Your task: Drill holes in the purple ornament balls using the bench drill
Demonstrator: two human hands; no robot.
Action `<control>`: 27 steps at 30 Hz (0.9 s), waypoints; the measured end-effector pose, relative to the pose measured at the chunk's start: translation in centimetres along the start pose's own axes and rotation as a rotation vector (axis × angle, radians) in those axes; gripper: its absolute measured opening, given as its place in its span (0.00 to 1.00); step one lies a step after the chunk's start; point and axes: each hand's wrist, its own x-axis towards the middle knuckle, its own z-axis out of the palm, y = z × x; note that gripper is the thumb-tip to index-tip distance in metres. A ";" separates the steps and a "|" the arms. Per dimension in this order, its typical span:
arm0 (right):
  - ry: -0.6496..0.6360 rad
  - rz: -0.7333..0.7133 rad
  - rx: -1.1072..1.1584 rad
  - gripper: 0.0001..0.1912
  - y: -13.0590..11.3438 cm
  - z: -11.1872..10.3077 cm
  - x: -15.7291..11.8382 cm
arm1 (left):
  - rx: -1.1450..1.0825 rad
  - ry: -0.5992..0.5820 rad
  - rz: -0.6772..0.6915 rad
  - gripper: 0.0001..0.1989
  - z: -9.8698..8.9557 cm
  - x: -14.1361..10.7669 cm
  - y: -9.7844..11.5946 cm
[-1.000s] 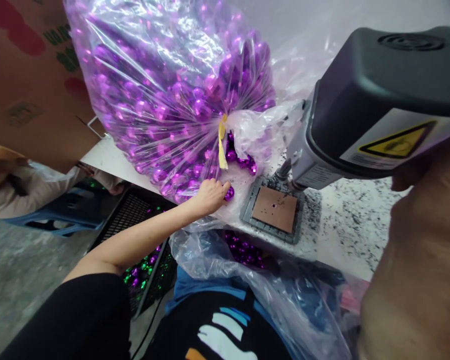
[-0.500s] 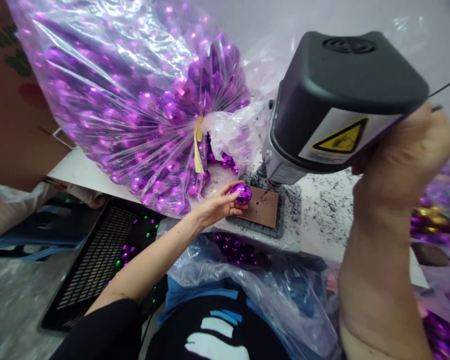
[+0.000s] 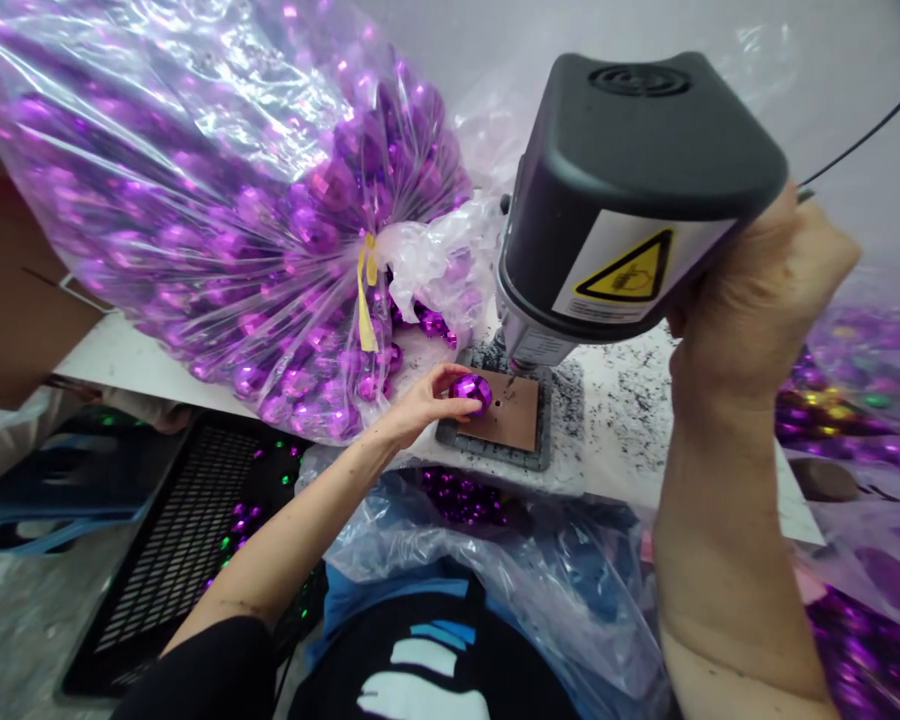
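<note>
A purple faceted mirror ball (image 3: 471, 394) is between the thumb and fingers of my left hand (image 3: 427, 402). The ball sits at the left part of a brown board (image 3: 517, 425) with a small hole, fixed on the dark base of a bench drill press (image 3: 645, 180). The drill's black housing with a yellow warning sticker stands above the board. My right hand (image 3: 765, 270) is closed at the right side of the housing, around what looks like the drill's handle; the fingertips are hidden behind the machine.
A large clear bag of purple balls (image 3: 255, 220), tied with yellow ribbon, fills the left of the table (image 3: 622, 430). Dark shavings litter the tabletop. Below are a black crate (image 3: 157, 560) and an open plastic bag (image 3: 570, 580) with purple balls. More bagged balls (image 3: 855, 410) lie right.
The whole view has shifted, so most things appear further left. My left hand still holds the ball, with the fingers now curled over its far side. My right hand stays by the drill.
</note>
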 end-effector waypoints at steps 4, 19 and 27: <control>-0.008 -0.031 0.009 0.32 0.3 -0.2 0.0 | 0.007 -0.014 0.044 0.29 0.8 0.0 -0.7; -0.028 -0.008 0.022 0.31 0.2 -0.2 -0.2 | 0.899 0.179 0.592 0.26 2.3 1.7 -3.2; -0.013 -0.021 -0.024 0.30 0.2 -0.3 -0.2 | 0.909 0.198 0.514 0.25 3.7 2.5 -3.1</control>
